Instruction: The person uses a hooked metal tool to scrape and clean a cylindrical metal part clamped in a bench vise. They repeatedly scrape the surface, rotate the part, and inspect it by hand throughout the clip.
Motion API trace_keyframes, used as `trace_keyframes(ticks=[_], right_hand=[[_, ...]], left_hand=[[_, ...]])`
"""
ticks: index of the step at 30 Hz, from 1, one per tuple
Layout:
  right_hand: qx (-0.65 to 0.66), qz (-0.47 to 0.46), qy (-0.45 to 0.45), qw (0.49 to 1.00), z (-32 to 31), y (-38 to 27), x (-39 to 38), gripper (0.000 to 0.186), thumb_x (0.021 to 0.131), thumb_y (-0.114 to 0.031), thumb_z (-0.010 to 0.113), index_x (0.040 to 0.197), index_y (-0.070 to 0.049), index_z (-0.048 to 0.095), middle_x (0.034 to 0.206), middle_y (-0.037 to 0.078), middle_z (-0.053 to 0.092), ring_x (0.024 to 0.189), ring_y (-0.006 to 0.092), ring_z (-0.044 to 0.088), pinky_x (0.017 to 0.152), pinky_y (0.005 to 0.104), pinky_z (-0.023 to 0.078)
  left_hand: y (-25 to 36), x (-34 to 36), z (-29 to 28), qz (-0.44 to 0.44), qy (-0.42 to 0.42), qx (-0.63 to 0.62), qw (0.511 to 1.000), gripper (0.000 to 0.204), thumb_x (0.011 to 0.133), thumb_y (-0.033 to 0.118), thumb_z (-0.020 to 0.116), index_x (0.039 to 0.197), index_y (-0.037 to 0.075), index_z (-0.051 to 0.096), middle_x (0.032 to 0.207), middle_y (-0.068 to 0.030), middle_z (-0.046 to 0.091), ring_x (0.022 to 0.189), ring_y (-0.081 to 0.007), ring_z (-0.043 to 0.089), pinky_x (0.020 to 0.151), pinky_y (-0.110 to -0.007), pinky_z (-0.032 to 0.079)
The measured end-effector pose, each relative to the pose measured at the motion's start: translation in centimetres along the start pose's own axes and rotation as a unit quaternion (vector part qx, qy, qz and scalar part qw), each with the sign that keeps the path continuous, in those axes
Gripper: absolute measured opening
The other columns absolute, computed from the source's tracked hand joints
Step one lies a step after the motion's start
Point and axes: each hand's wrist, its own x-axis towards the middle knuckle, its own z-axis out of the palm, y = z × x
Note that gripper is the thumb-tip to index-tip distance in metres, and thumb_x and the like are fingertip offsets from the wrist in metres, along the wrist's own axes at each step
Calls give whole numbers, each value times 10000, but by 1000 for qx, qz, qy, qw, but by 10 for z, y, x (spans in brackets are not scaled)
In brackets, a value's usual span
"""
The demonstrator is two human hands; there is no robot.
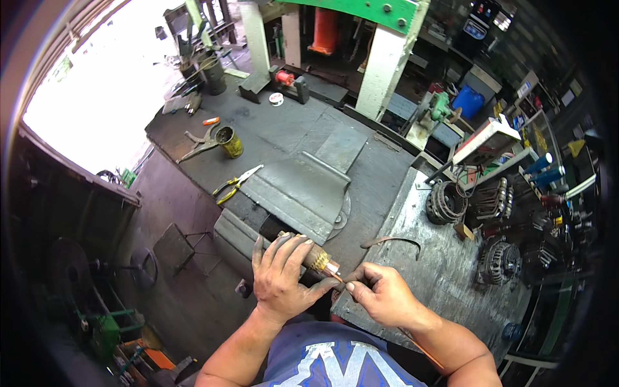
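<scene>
My left hand lies over a motor armature with a brass-coloured winding end and a copper commutator, its fingers draped across the body and its thumb reaching toward the commutator end. Part of the armature is hidden under the palm. Close beside that end, my right hand pinches a thin copper-coloured wire between thumb and forefinger. A similar copper-coloured length shows below the right forearm; whether it is the same piece I cannot tell. Just beyond the armature stands a large grey bench vise; whether its jaws grip the armature is hidden.
Yellow-handled pliers, a yellow can and locking pliers lie left of the vise. A curved dark strip rests on the metal bench at right, near stator parts and an alternator. A stool stands on the floor.
</scene>
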Motion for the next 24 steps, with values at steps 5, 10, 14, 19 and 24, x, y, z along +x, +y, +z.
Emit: trace_keyframes(ticks=[5, 10, 14, 19, 24], right_hand=[[37, -10, 7, 999, 1, 1, 2, 98, 1063, -76, 706, 1016, 10, 703, 848, 7, 684, 786, 77, 590, 697, 292, 507], [-24, -4, 24, 999, 2, -2, 3, 101, 1050, -72, 720, 1008, 19, 706, 825, 14, 693, 775, 81, 580, 681, 305, 511], [-94, -55, 31, 994, 5, -7, 0, 89, 1038, -65, 724, 1025, 23, 712, 828, 73, 716, 776, 102, 595, 693, 344, 527], [-131, -112, 15, 985, 3, -11, 2, 106, 1030, -77, 730, 1014, 21, 692, 825, 92, 697, 768, 117, 583, 689, 360, 519], [-98, -22, 9, 995, -3, -6, 6, 188, 1041, -100, 724, 929, 9, 620, 792, 52, 636, 746, 112, 529, 660, 355, 478]], left_hand=[[-1, -3, -3, -18, -12, -4, 1000, 813, 803, 699, 844, 1362, 130, 689, 1336, -55, 736, 1299, -310, 659, 1271, -600, 303], [0, -8, -3, -22, -7, -2, 1000, 824, 800, 692, 848, 1399, 155, 668, 1368, -53, 720, 1302, -304, 656, 1265, -608, 310], [-1, -9, -3, -22, -9, -3, 1000, 840, 786, 683, 860, 1409, 156, 660, 1381, -50, 714, 1310, -300, 654, 1263, -608, 313], [-1, -9, -3, -27, -12, 5, 1000, 841, 776, 668, 867, 1411, 157, 660, 1387, -40, 714, 1315, -292, 651, 1262, -609, 316], [-1, -8, -2, -21, 6, -3, 1000, 833, 784, 673, 863, 1408, 158, 666, 1380, -41, 721, 1301, -290, 660, 1262, -599, 324]])
